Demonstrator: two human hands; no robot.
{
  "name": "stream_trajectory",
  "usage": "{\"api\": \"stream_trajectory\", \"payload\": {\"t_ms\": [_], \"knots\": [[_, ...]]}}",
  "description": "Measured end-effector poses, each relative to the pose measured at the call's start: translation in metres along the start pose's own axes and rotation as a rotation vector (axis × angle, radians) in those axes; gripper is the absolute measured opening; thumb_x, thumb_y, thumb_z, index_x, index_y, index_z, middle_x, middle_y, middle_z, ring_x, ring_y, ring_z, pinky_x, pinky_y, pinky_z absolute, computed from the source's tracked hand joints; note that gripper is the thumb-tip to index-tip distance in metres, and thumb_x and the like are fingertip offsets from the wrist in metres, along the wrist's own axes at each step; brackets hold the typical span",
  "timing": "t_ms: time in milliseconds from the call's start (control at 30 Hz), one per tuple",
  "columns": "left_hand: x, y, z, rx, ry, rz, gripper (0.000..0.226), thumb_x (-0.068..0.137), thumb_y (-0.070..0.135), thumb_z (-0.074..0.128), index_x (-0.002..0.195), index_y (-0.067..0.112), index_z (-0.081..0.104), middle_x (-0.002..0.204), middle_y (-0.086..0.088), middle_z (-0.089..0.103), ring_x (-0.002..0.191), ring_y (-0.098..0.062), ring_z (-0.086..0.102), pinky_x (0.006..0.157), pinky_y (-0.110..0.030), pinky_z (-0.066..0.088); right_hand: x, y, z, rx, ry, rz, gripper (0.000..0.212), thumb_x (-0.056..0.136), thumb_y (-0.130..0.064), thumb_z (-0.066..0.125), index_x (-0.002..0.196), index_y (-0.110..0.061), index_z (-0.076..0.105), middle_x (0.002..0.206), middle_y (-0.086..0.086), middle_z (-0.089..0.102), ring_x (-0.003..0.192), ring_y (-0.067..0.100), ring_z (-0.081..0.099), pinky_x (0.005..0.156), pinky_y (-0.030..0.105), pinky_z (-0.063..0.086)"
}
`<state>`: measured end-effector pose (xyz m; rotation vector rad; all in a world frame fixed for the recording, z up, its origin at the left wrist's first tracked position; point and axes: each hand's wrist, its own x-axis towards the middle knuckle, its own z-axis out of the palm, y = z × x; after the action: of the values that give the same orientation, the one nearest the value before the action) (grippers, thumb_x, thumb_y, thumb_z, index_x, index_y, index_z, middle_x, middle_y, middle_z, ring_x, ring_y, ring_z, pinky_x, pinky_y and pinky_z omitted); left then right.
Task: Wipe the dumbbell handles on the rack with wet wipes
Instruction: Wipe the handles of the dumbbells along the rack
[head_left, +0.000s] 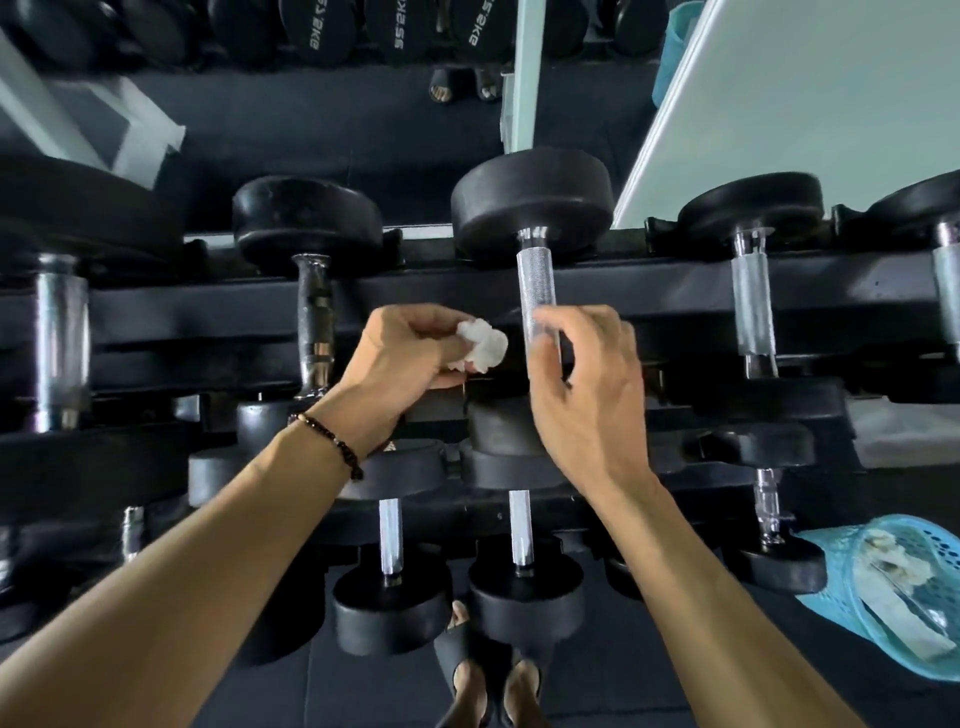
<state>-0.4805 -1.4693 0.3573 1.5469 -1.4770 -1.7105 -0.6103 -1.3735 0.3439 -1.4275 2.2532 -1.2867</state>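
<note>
We take this for a gym's free-weight area. A black tiered rack (675, 291) holds rows of rubber-headed dumbbells (532, 208) with knurled chrome handles. Behind it a wall mirror (363, 104) reflects more dumbbells marked in kg. Dark rubber flooring (649, 691) lies underfoot.

dark rubber floor (727, 691), mirror (322, 119) behind, pale wall (831, 104).
</note>
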Motion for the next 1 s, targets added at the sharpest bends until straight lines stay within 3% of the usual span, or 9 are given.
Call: {"api": "stream_trajectory", "payload": {"t_ms": [67, 167, 333, 433, 500, 667, 767, 867, 1000], "knots": [[-0.018, 0.004, -0.007, 0.051, 0.001, 0.063, 0.012, 0.087, 0.003, 0.07, 0.094, 0.012, 0.074, 0.085, -0.002, 0.076, 0.077, -0.013, 0.071, 0.075, -0.029, 0.061, 0.005, -0.017, 0.004, 0.131, -0.113, -0.008, 0.026, 0.096, -0.025, 0.053, 0.113, -0.012, 0.067, 0.11, 0.004, 0.061, 0.094, 0.017, 0.06, 0.082, 0.027, 0.049], [-0.042, 0.006, -0.015, 0.04, 0.036, 0.161, 0.007, 0.083, 0.006, 0.076, 0.09, 0.01, 0.075, 0.081, -0.005, 0.076, 0.074, -0.014, 0.071, 0.071, -0.025, 0.06, 0.007, -0.031, 0.004, 0.184, -0.325, 0.06, 0.027, 0.096, -0.034, 0.06, 0.115, -0.017, 0.067, 0.108, 0.001, 0.066, 0.09, 0.009, 0.065, 0.081, 0.033, 0.055], [-0.064, -0.008, -0.029, -0.163, 0.187, 0.1, 0.009, 0.08, -0.001, 0.076, 0.088, 0.004, 0.073, 0.075, -0.006, 0.073, 0.072, -0.017, 0.069, 0.075, -0.028, 0.06, 0.002, -0.042, 0.007, 0.371, -0.484, 0.102, 0.011, 0.091, -0.027, 0.07, 0.085, -0.019, 0.074, 0.078, -0.012, 0.073, 0.075, -0.001, 0.068, 0.07, 0.016, 0.054], [-0.074, -0.016, -0.044, -0.272, 0.085, 0.036, 0.014, 0.087, -0.003, 0.067, 0.092, 0.007, 0.075, 0.086, -0.008, 0.076, 0.083, -0.018, 0.072, 0.082, -0.027, 0.059, -0.011, -0.048, 0.019, 0.39, -0.423, 0.103, 0.005, 0.089, -0.017, 0.072, 0.084, -0.017, 0.075, 0.079, -0.012, 0.073, 0.077, 0.0, 0.068, 0.071, 0.018, 0.055], [-0.078, -0.021, -0.057, -0.161, 0.04, 0.066, 0.018, 0.086, -0.002, 0.069, 0.098, 0.01, 0.076, 0.093, -0.01, 0.076, 0.09, -0.021, 0.073, 0.085, -0.028, 0.058, -0.018, -0.052, 0.028, 0.41, -0.383, 0.145, 0.007, 0.088, -0.014, 0.072, 0.082, -0.017, 0.075, 0.077, -0.012, 0.073, 0.076, 0.001, 0.069, 0.073, 0.022, 0.057], [-0.072, -0.024, -0.081, -0.081, 0.219, 0.143, 0.01, 0.078, 0.002, 0.079, 0.085, 0.009, 0.075, 0.082, -0.011, 0.076, 0.077, -0.02, 0.073, 0.074, -0.025, 0.06, -0.034, -0.074, 0.048, 0.437, -0.434, 0.097, 0.011, 0.092, -0.02, 0.07, 0.1, -0.018, 0.077, 0.093, -0.006, 0.071, 0.082, 0.003, 0.069, 0.074, 0.021, 0.057], [-0.06, -0.027, -0.104, -0.059, 0.188, 0.163, 0.008, 0.082, 0.003, 0.076, 0.09, 0.005, 0.076, 0.085, -0.013, 0.076, 0.084, -0.026, 0.074, 0.077, -0.03, 0.061, -0.036, -0.083, 0.071, 0.392, -0.426, 0.04, 0.017, 0.088, -0.021, 0.074, 0.105, -0.019, 0.077, 0.096, -0.001, 0.069, 0.084, 0.007, 0.067, 0.074, 0.02, 0.056], [-0.051, -0.03, -0.124, -0.01, 0.085, 0.219, 0.009, 0.089, 0.006, 0.07, 0.091, 0.012, 0.077, 0.083, -0.006, 0.077, 0.083, -0.02, 0.075, 0.078, -0.031, 0.061, -0.036, -0.087, 0.093, 0.266, -0.297, 0.052, 0.006, 0.086, -0.019, 0.074, 0.09, -0.021, 0.078, 0.084, -0.003, 0.07, 0.076, 0.011, 0.065, 0.073, 0.032, 0.055], [-0.041, -0.049, -0.148, 0.219, 0.265, 0.439, 0.007, 0.087, 0.015, 0.071, 0.088, 0.021, 0.075, 0.079, 0.011, 0.073, 0.073, 0.0, 0.069, 0.072, -0.019, 0.055, -0.03, -0.094, 0.115, 0.172, -0.184, 0.083, 0.008, 0.086, -0.017, 0.072, 0.082, -0.021, 0.077, 0.076, -0.005, 0.071, 0.071, 0.014, 0.065, 0.073, 0.037, 0.054]]}}
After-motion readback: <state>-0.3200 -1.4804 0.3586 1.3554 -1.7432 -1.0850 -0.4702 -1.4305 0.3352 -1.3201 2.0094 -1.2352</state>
